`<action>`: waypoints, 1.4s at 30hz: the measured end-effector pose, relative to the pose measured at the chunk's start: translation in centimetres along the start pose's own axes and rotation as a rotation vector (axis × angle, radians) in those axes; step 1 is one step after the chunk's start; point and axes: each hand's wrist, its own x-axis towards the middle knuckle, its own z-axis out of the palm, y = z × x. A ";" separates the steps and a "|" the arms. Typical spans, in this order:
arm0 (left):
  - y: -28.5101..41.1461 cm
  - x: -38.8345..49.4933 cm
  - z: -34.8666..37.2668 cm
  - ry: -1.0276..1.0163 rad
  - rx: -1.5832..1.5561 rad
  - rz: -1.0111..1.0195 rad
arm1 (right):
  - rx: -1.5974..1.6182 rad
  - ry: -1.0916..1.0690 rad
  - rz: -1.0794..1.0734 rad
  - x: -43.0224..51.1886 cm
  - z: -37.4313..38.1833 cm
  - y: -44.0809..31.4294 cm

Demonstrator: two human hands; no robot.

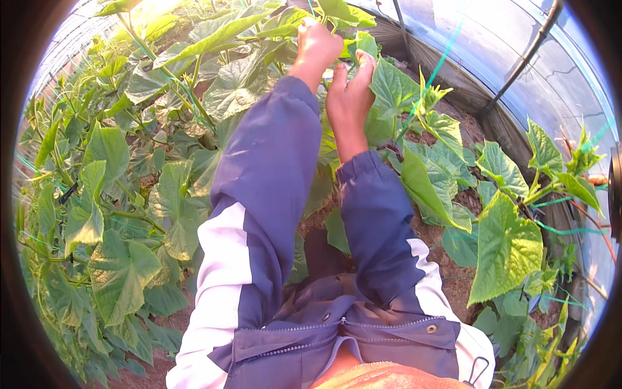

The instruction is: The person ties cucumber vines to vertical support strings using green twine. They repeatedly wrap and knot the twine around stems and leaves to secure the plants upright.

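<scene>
Both my hands reach up among cucumber vines at the top of the view. My left hand (318, 46) is curled at a leafy vine stem beside a thin green twine (311, 7); whether its fingers close on the stem or the twine is hidden. Lower and to the right, my right hand (352, 95) has its thumb and a finger raised, close to a cucumber leaf (392, 90). Leaves partly cover what lies between its fingertips. Another green twine (437, 73) slants past a vine tip to the right of this hand.
Dense cucumber plants (116, 272) fill the left side. More vines (508, 243) stand at the right, tied with green twine. Behind them curve the plastic film wall (486, 44) and a metal pole (527, 53) of a greenhouse. Brown soil (452, 272) shows between the leaves.
</scene>
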 end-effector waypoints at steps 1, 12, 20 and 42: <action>0.4 0.1 -0.3 0.026 0.048 0.030 | -0.070 0.026 0.009 1.1 1.3 1.3; -1.3 -1.1 -3.7 -0.290 0.045 -0.194 | 0.568 -0.311 0.675 7.7 7.0 10.5; -4.0 -1.1 -2.8 -0.208 -0.600 -0.316 | 0.696 -0.553 0.784 7.3 4.4 11.5; -4.2 -1.8 -3.1 -0.205 -0.841 -0.598 | 0.572 -0.439 0.182 6.0 3.0 11.7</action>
